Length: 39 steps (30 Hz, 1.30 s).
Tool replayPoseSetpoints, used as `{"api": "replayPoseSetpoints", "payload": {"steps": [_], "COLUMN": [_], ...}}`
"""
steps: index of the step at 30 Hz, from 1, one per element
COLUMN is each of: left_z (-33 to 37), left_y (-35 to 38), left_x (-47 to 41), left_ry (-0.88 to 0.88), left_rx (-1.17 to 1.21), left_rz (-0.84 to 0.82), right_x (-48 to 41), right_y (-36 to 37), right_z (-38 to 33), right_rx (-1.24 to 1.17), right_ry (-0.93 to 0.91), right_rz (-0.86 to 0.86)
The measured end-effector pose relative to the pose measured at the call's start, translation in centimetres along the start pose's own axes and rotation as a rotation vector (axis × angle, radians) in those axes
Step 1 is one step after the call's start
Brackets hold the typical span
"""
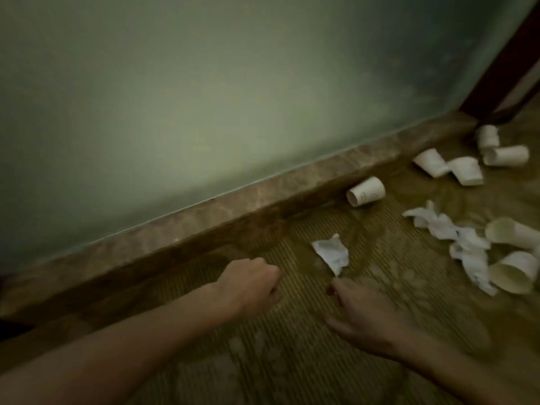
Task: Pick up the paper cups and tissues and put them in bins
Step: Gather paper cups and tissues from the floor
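1. The baseboard [204, 226] is a mottled brown, stone-like strip under a smooth green wall [204, 97]. Ribbed olive carpet [263, 361] runs out from it.
2. A crumpled white tissue [331, 254] lies on the carpet a little out from the baseboard, creased, with a pointed lower corner.
3. One paper cup [365, 191] lies on its side just beside the baseboard. Four more cups [432, 162] cluster near the baseboard's far end.
4. A trail of tissues [455, 238] lies well out from the baseboard, touching two cream cups [514, 271] on their sides.
5. Our left hand [251, 285] is near the baseboard, knuckles up — fingers clenched, nothing showing in them.
6. Our right hand [368, 314], farther from the baseboard and blurred, is palm down with fingers spread and released — one fingertip just short of the tissue's corner.
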<state>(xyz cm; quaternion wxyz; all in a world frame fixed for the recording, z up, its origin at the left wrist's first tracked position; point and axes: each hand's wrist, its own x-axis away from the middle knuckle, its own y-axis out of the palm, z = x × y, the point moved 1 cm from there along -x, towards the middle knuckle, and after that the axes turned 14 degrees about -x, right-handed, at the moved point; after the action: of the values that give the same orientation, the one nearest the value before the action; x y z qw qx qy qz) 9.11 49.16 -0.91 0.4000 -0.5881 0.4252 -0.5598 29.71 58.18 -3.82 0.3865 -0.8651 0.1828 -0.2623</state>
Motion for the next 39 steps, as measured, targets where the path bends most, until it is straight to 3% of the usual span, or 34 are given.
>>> {"api": "replayPoseSetpoints", "payload": {"steps": [7, 15, 18, 24, 29, 32, 36, 39], "left_z": [5.8, 5.5, 5.0, 4.8, 5.7, 7.9, 12.7, 16.5], "left_y": [4.4, 7.2, 8.3, 9.3, 7.9, 6.1, 3.3, 1.1], "left_x": [-10.9, -15.3, -16.1, -16.6, -17.5, -18.7, -20.2, -20.3], "left_ry": [-0.069, -0.229, -0.352, -0.559, -0.463, -0.307, -0.08, 0.01], "left_rx": [0.056, 0.215, 0.368, 0.907, 1.194, 1.407, 1.648, 1.756], "left_rz": [-0.041, -0.009, 0.046, 0.137, 0.235, 0.178, -0.009, -0.08], "right_x": [-4.9, -10.7, -11.6, -11.5, -9.4, -7.1, -3.4, -0.6], "right_y": [1.3, 3.6, 4.1, 3.1, 2.0, 0.7, -1.6, -3.8], "right_z": [10.8, 13.2, 13.7, 14.3, 13.0, 12.0, 11.3, 10.3], "right_rx": [-0.142, -0.217, -0.218, -0.386, -0.722, -0.897, -1.073, -1.029], "right_ry": [0.133, 0.143, 0.151, 0.152, 0.222, 0.265, 0.314, 0.353], "right_rz": [0.165, 0.218, 0.265, 0.365, 0.366, 0.426, 0.705, 0.929]}}
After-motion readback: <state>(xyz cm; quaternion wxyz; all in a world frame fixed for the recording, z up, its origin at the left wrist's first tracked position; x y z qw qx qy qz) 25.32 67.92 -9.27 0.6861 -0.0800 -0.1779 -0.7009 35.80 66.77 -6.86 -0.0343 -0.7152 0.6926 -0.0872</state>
